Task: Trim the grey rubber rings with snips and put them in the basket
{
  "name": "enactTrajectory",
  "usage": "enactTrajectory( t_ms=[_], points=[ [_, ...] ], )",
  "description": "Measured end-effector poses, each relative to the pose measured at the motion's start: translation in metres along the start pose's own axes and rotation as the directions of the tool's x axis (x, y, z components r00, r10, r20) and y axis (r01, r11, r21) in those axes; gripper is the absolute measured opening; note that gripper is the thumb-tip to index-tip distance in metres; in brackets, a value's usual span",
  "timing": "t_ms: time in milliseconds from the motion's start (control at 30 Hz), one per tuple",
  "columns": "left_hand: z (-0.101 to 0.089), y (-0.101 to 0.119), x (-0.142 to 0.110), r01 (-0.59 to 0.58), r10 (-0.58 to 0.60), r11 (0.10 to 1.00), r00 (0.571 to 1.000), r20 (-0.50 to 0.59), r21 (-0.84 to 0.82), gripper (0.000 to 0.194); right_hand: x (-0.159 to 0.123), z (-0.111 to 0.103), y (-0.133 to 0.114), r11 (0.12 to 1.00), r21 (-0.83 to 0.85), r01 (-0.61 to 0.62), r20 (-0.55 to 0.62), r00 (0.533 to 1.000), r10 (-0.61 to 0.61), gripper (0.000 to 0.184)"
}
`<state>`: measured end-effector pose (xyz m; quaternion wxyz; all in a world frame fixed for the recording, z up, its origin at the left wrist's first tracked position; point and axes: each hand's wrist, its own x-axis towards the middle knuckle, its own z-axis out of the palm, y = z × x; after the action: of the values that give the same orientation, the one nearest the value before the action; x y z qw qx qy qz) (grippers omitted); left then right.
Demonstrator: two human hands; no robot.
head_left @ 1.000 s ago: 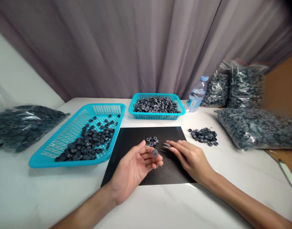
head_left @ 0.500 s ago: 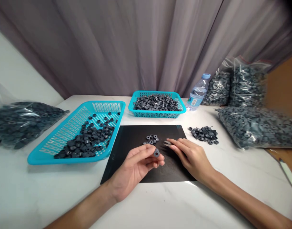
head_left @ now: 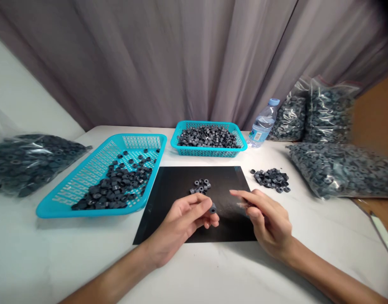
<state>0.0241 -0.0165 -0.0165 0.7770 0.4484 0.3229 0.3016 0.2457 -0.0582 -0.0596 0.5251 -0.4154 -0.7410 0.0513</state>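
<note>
Between the thumb and fingers of my left hand (head_left: 184, 219) is a small dark grey ring-shaped spacer (head_left: 213, 209), its hole facing me. My right hand (head_left: 269, 219) is to the right, over the edge of the black mat (head_left: 168, 219), with its index finger stretched out. A small metal tool with two points (head_left: 242, 204) sticks out from under its fingers, smeared by motion, so its exact kind is unclear. Several more spacers (head_left: 202, 184) lie in a cluster on the mat beyond my left hand.
A blue basket (head_left: 164, 147) of spacers stands at left, a smaller blue basket (head_left: 173, 141) behind the mat. A loose pile of spacers (head_left: 272, 179) lies right of the mat. Around stand a water bottle (head_left: 262, 124) and plastic bags of spacers (head_left: 342, 169) (head_left: 35, 160).
My right hand has drawn back to the right and turned, its index finger now extended and the metal tool pulled away. The spacer in my left hand has shifted slightly right and down.
</note>
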Motion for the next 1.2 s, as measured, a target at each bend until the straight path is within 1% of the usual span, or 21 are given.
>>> enactTrajectory(
  t_ms=[100,167,233,267,367,467,533,600,700,767,867,1000,1100,1200],
  points=[
    [0.002,0.000,0.001,-0.030,0.028,0.997,0.999,0.028,0.075,0.024,-0.003,0.001,-0.006,0.999,0.054,-0.006,0.023,1.000,0.005,0.028],
    [0.002,0.000,0.002,-0.055,0.049,0.989,0.998,0.044,0.134,0.021,-0.003,0.002,-0.011,0.993,0.110,-0.037,0.024,0.999,0.035,0.023],
    [0.000,-0.001,0.004,-0.080,0.070,0.981,0.996,0.058,0.176,0.018,-0.001,0.003,-0.016,0.979,0.168,-0.113,0.027,0.994,0.110,0.018],
    [-0.001,-0.002,0.004,-0.090,0.079,0.978,0.995,0.064,0.187,0.017,0.000,0.004,-0.018,0.967,0.186,-0.175,0.048,0.984,0.169,0.018],
    [-0.005,-0.004,0.006,-0.115,0.104,0.970,0.993,0.062,0.215,0.017,0.003,0.007,-0.022,0.908,0.254,-0.333,0.163,0.940,0.299,0.020],
    [-0.007,-0.004,0.006,-0.177,0.170,0.947,0.984,0.050,0.269,0.017,0.004,0.009,-0.023,0.856,0.314,-0.410,0.241,0.907,0.346,0.020],
    [-0.007,-0.002,0.005,-0.217,0.214,0.927,0.976,0.042,0.306,0.016,0.004,0.010,-0.022,0.854,0.323,-0.409,0.238,0.908,0.344,0.019],
    [-0.006,0.000,0.003,-0.239,0.241,0.909,0.970,0.037,0.342,0.017,0.003,0.010,-0.021,0.868,0.323,-0.378,0.218,0.922,0.320,0.017],
    [-0.004,0.002,0.000,-0.252,0.260,0.892,0.965,0.031,0.375,0.018,0.001,0.010,-0.020,0.875,0.339,-0.345,0.196,0.936,0.293,0.015],
    [-0.003,0.002,-0.001,-0.254,0.261,0.890,0.965,0.035,0.378,0.017,0.001,0.009,-0.020,0.866,0.348,-0.358,0.194,0.932,0.307,0.011],
    [-0.004,0.002,-0.002,-0.259,0.259,0.888,0.964,0.051,0.381,0.016,0.001,0.009,-0.020,0.841,0.359,-0.404,0.213,0.913,0.347,0.008],
    [-0.004,0.003,-0.002,-0.260,0.253,0.875,0.965,0.070,0.408,0.015,0.002,0.009,-0.022,0.801,0.380,-0.463,0.247,0.885,0.394,0.014],
    [-0.003,0.003,-0.002,-0.244,0.250,0.875,0.967,0.041,0.419,0.013,0.001,0.010,-0.022,0.768,0.382,-0.514,0.278,0.857,0.435,0.020],
    [-0.002,0.004,-0.002,-0.212,0.223,0.888,0.975,0.021,0.409,0.013,0.000,0.010,-0.022,0.746,0.383,-0.545,0.303,0.837,0.456,0.022]
  ],
)
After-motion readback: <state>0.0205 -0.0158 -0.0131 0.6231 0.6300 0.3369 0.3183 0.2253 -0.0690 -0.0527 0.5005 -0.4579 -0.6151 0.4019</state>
